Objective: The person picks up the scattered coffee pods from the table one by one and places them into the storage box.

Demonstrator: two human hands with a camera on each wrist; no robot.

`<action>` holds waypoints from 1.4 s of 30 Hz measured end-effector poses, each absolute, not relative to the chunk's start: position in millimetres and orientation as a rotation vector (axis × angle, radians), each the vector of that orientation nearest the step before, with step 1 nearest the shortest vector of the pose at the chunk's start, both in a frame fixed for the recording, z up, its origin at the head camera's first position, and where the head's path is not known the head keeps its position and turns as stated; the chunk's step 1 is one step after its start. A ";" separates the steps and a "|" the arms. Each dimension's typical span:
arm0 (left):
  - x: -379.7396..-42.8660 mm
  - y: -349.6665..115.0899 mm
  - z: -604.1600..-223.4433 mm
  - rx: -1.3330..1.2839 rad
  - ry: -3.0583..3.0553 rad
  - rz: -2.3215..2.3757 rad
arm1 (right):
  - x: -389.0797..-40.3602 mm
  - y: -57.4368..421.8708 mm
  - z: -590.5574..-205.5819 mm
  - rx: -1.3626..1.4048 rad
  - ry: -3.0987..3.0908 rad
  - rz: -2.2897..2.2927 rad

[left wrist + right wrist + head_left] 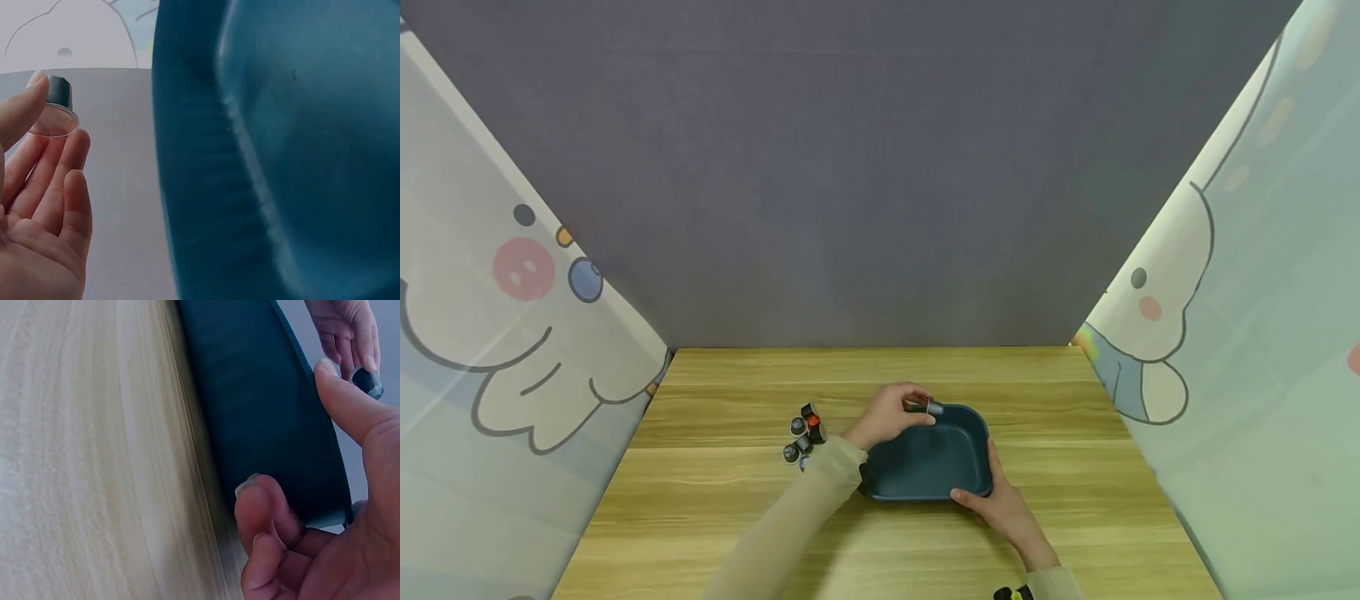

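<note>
My left hand (pixel 891 414) pinches a dark coffee capsule (pixel 934 407) between thumb and fingertips, above the far rim of a dark teal plastic tray (pixel 925 467). The left wrist view shows the capsule (pixel 60 94) with its round foil lid (pixel 56 122) facing down, beside the tray wall (pixel 194 187). My right hand (pixel 1003 504) grips the tray's near right corner. In the right wrist view its thumb lies at the rim and its fingers curl against the tray's outer side (pixel 269 425). No capsule shows on the visible part of the tray floor.
Several more coffee capsules (pixel 803 443) lie clustered on the wood-grain table (pixel 715 475), left of the tray near my left forearm. A grey backdrop (pixel 880 183) stands behind the table. Cartoon-printed panels (pixel 527 350) rise at both sides.
</note>
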State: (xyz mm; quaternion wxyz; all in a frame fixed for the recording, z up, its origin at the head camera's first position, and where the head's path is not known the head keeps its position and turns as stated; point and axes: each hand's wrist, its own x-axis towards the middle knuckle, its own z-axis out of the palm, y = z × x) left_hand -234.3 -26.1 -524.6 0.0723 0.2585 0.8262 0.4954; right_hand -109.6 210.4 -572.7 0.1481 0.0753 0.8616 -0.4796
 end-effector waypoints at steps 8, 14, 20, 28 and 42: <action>-235.8 -15.0 -529.5 0.748 2.436 1.498 | -110.1 211.6 -573.1 0.211 2.454 -1.417; -237.7 -8.5 -536.8 0.709 2.438 1.469 | -112.2 212.1 -576.8 0.200 2.443 -1.412; -240.4 -2.4 -543.7 0.698 2.416 1.471 | -112.2 211.6 -578.1 0.200 2.445 -1.415; -245.9 5.8 -553.7 0.704 2.390 1.443 | -111.4 211.0 -578.0 0.205 2.459 -1.413; -246.0 20.6 -569.2 0.693 2.288 1.412 | -109.6 211.1 -575.6 0.200 2.461 -1.418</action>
